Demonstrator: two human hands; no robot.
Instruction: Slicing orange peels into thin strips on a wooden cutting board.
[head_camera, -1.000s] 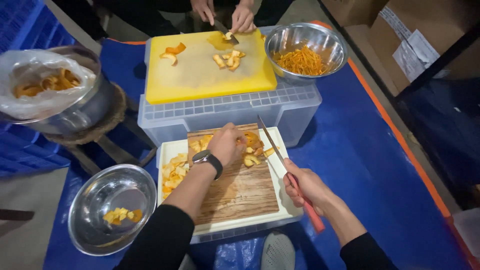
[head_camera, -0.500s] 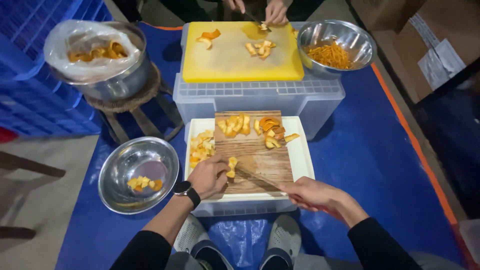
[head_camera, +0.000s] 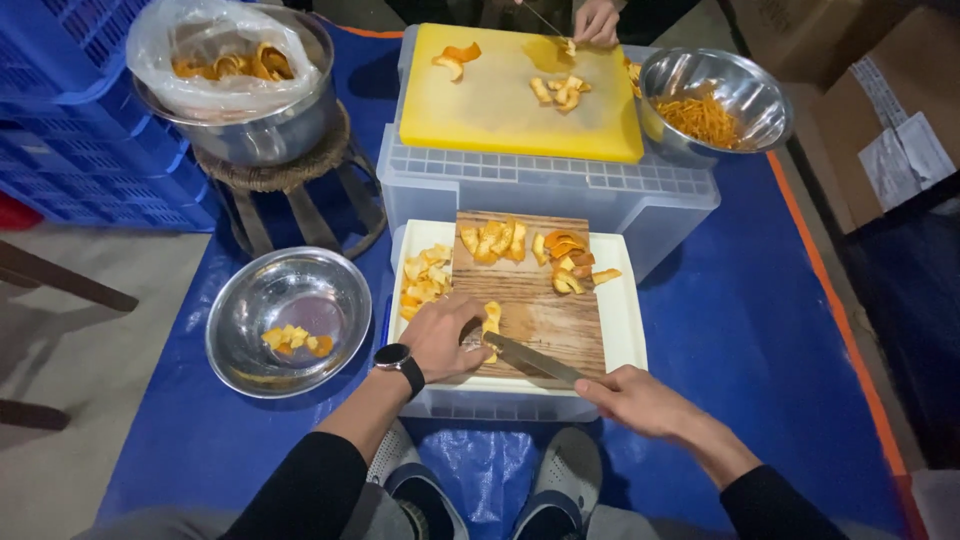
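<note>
A wooden cutting board lies on a white box lid in front of me. My left hand, with a dark watch on the wrist, presses a strip of orange peel onto the board's near left corner. My right hand grips a knife whose blade lies flat against that peel. More peel pieces lie along the board's far edge, and a small heap sits on the lid to the left.
A steel bowl with a few peel bits sits on the blue tarp at left. A bag-lined pot stands on a stool. Across from me another person's hand works on a yellow board beside a bowl of shredded peel.
My left hand came back from the board's far edge to its near left corner with a peel piece. The knife swung from upright at the right to lying across the near edge.
</note>
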